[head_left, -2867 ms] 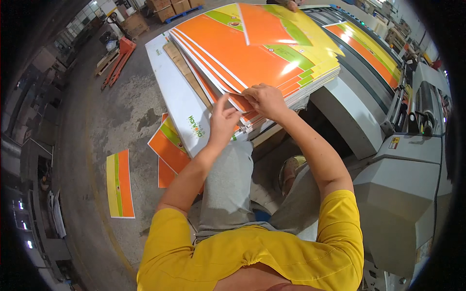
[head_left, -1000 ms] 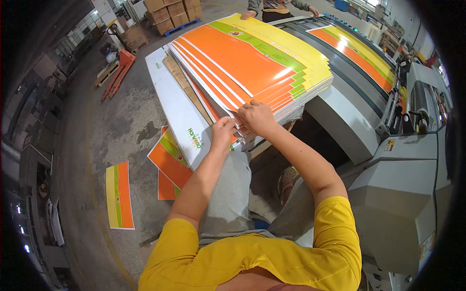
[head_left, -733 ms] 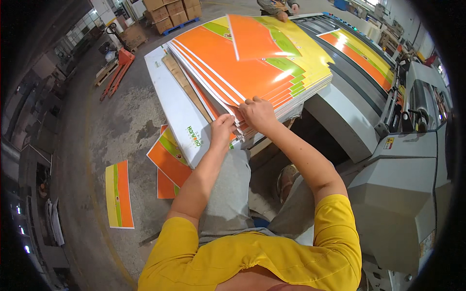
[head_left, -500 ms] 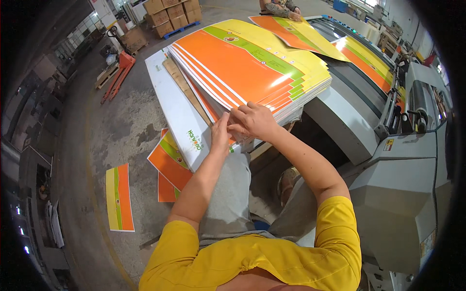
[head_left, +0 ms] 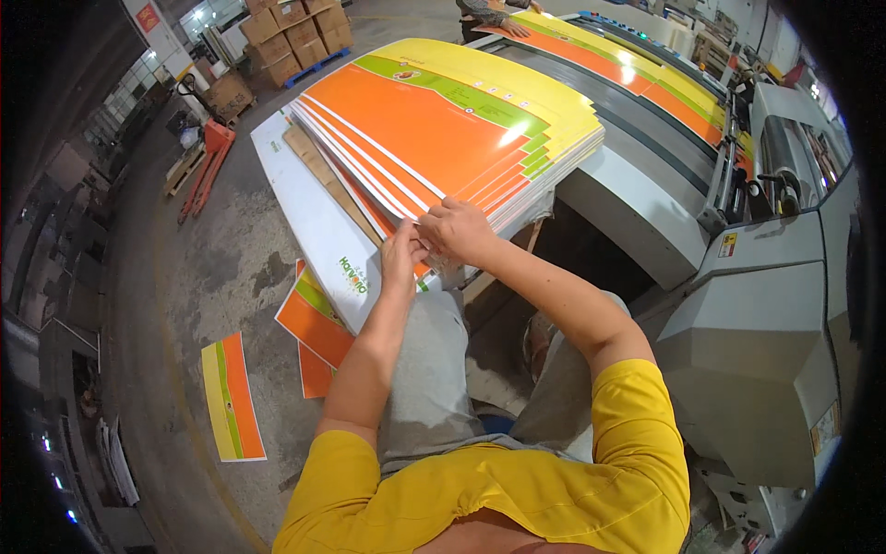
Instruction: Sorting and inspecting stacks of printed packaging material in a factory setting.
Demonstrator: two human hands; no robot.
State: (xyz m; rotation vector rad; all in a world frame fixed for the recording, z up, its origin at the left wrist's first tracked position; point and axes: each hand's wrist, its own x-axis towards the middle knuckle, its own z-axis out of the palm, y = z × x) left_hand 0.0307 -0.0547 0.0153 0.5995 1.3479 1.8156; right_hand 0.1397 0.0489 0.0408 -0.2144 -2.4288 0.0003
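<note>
A tall, fanned stack of printed sheets (head_left: 434,129) in orange, green and yellow lies in front of me. At its near corner my two hands meet. My right hand (head_left: 454,231) has its fingers curled over the sheets' near edge. Against the same corner, my left hand (head_left: 401,261) is closed with fingertips pressed to the sheet edges, touching the right hand. Its fingertips are partly hidden. Crumpled clear film (head_left: 448,274) hangs just below my right hand. Under the stack are a wooden strip (head_left: 328,175) and a white printed board (head_left: 295,198).
A grey machine (head_left: 757,323) with a flat bed stands at right, printed sheets (head_left: 637,78) on it. Across it are a co-worker's hands (head_left: 514,28). Loose sheets (head_left: 233,397) lie on the floor at left, near an orange pallet jack (head_left: 208,166) and stacked cartons (head_left: 295,37).
The co-worker's sheet, raised and overlapping my stack before, now lies farther back on the machine bed. My view has shifted slightly; my hands stay at the stack's corner.
</note>
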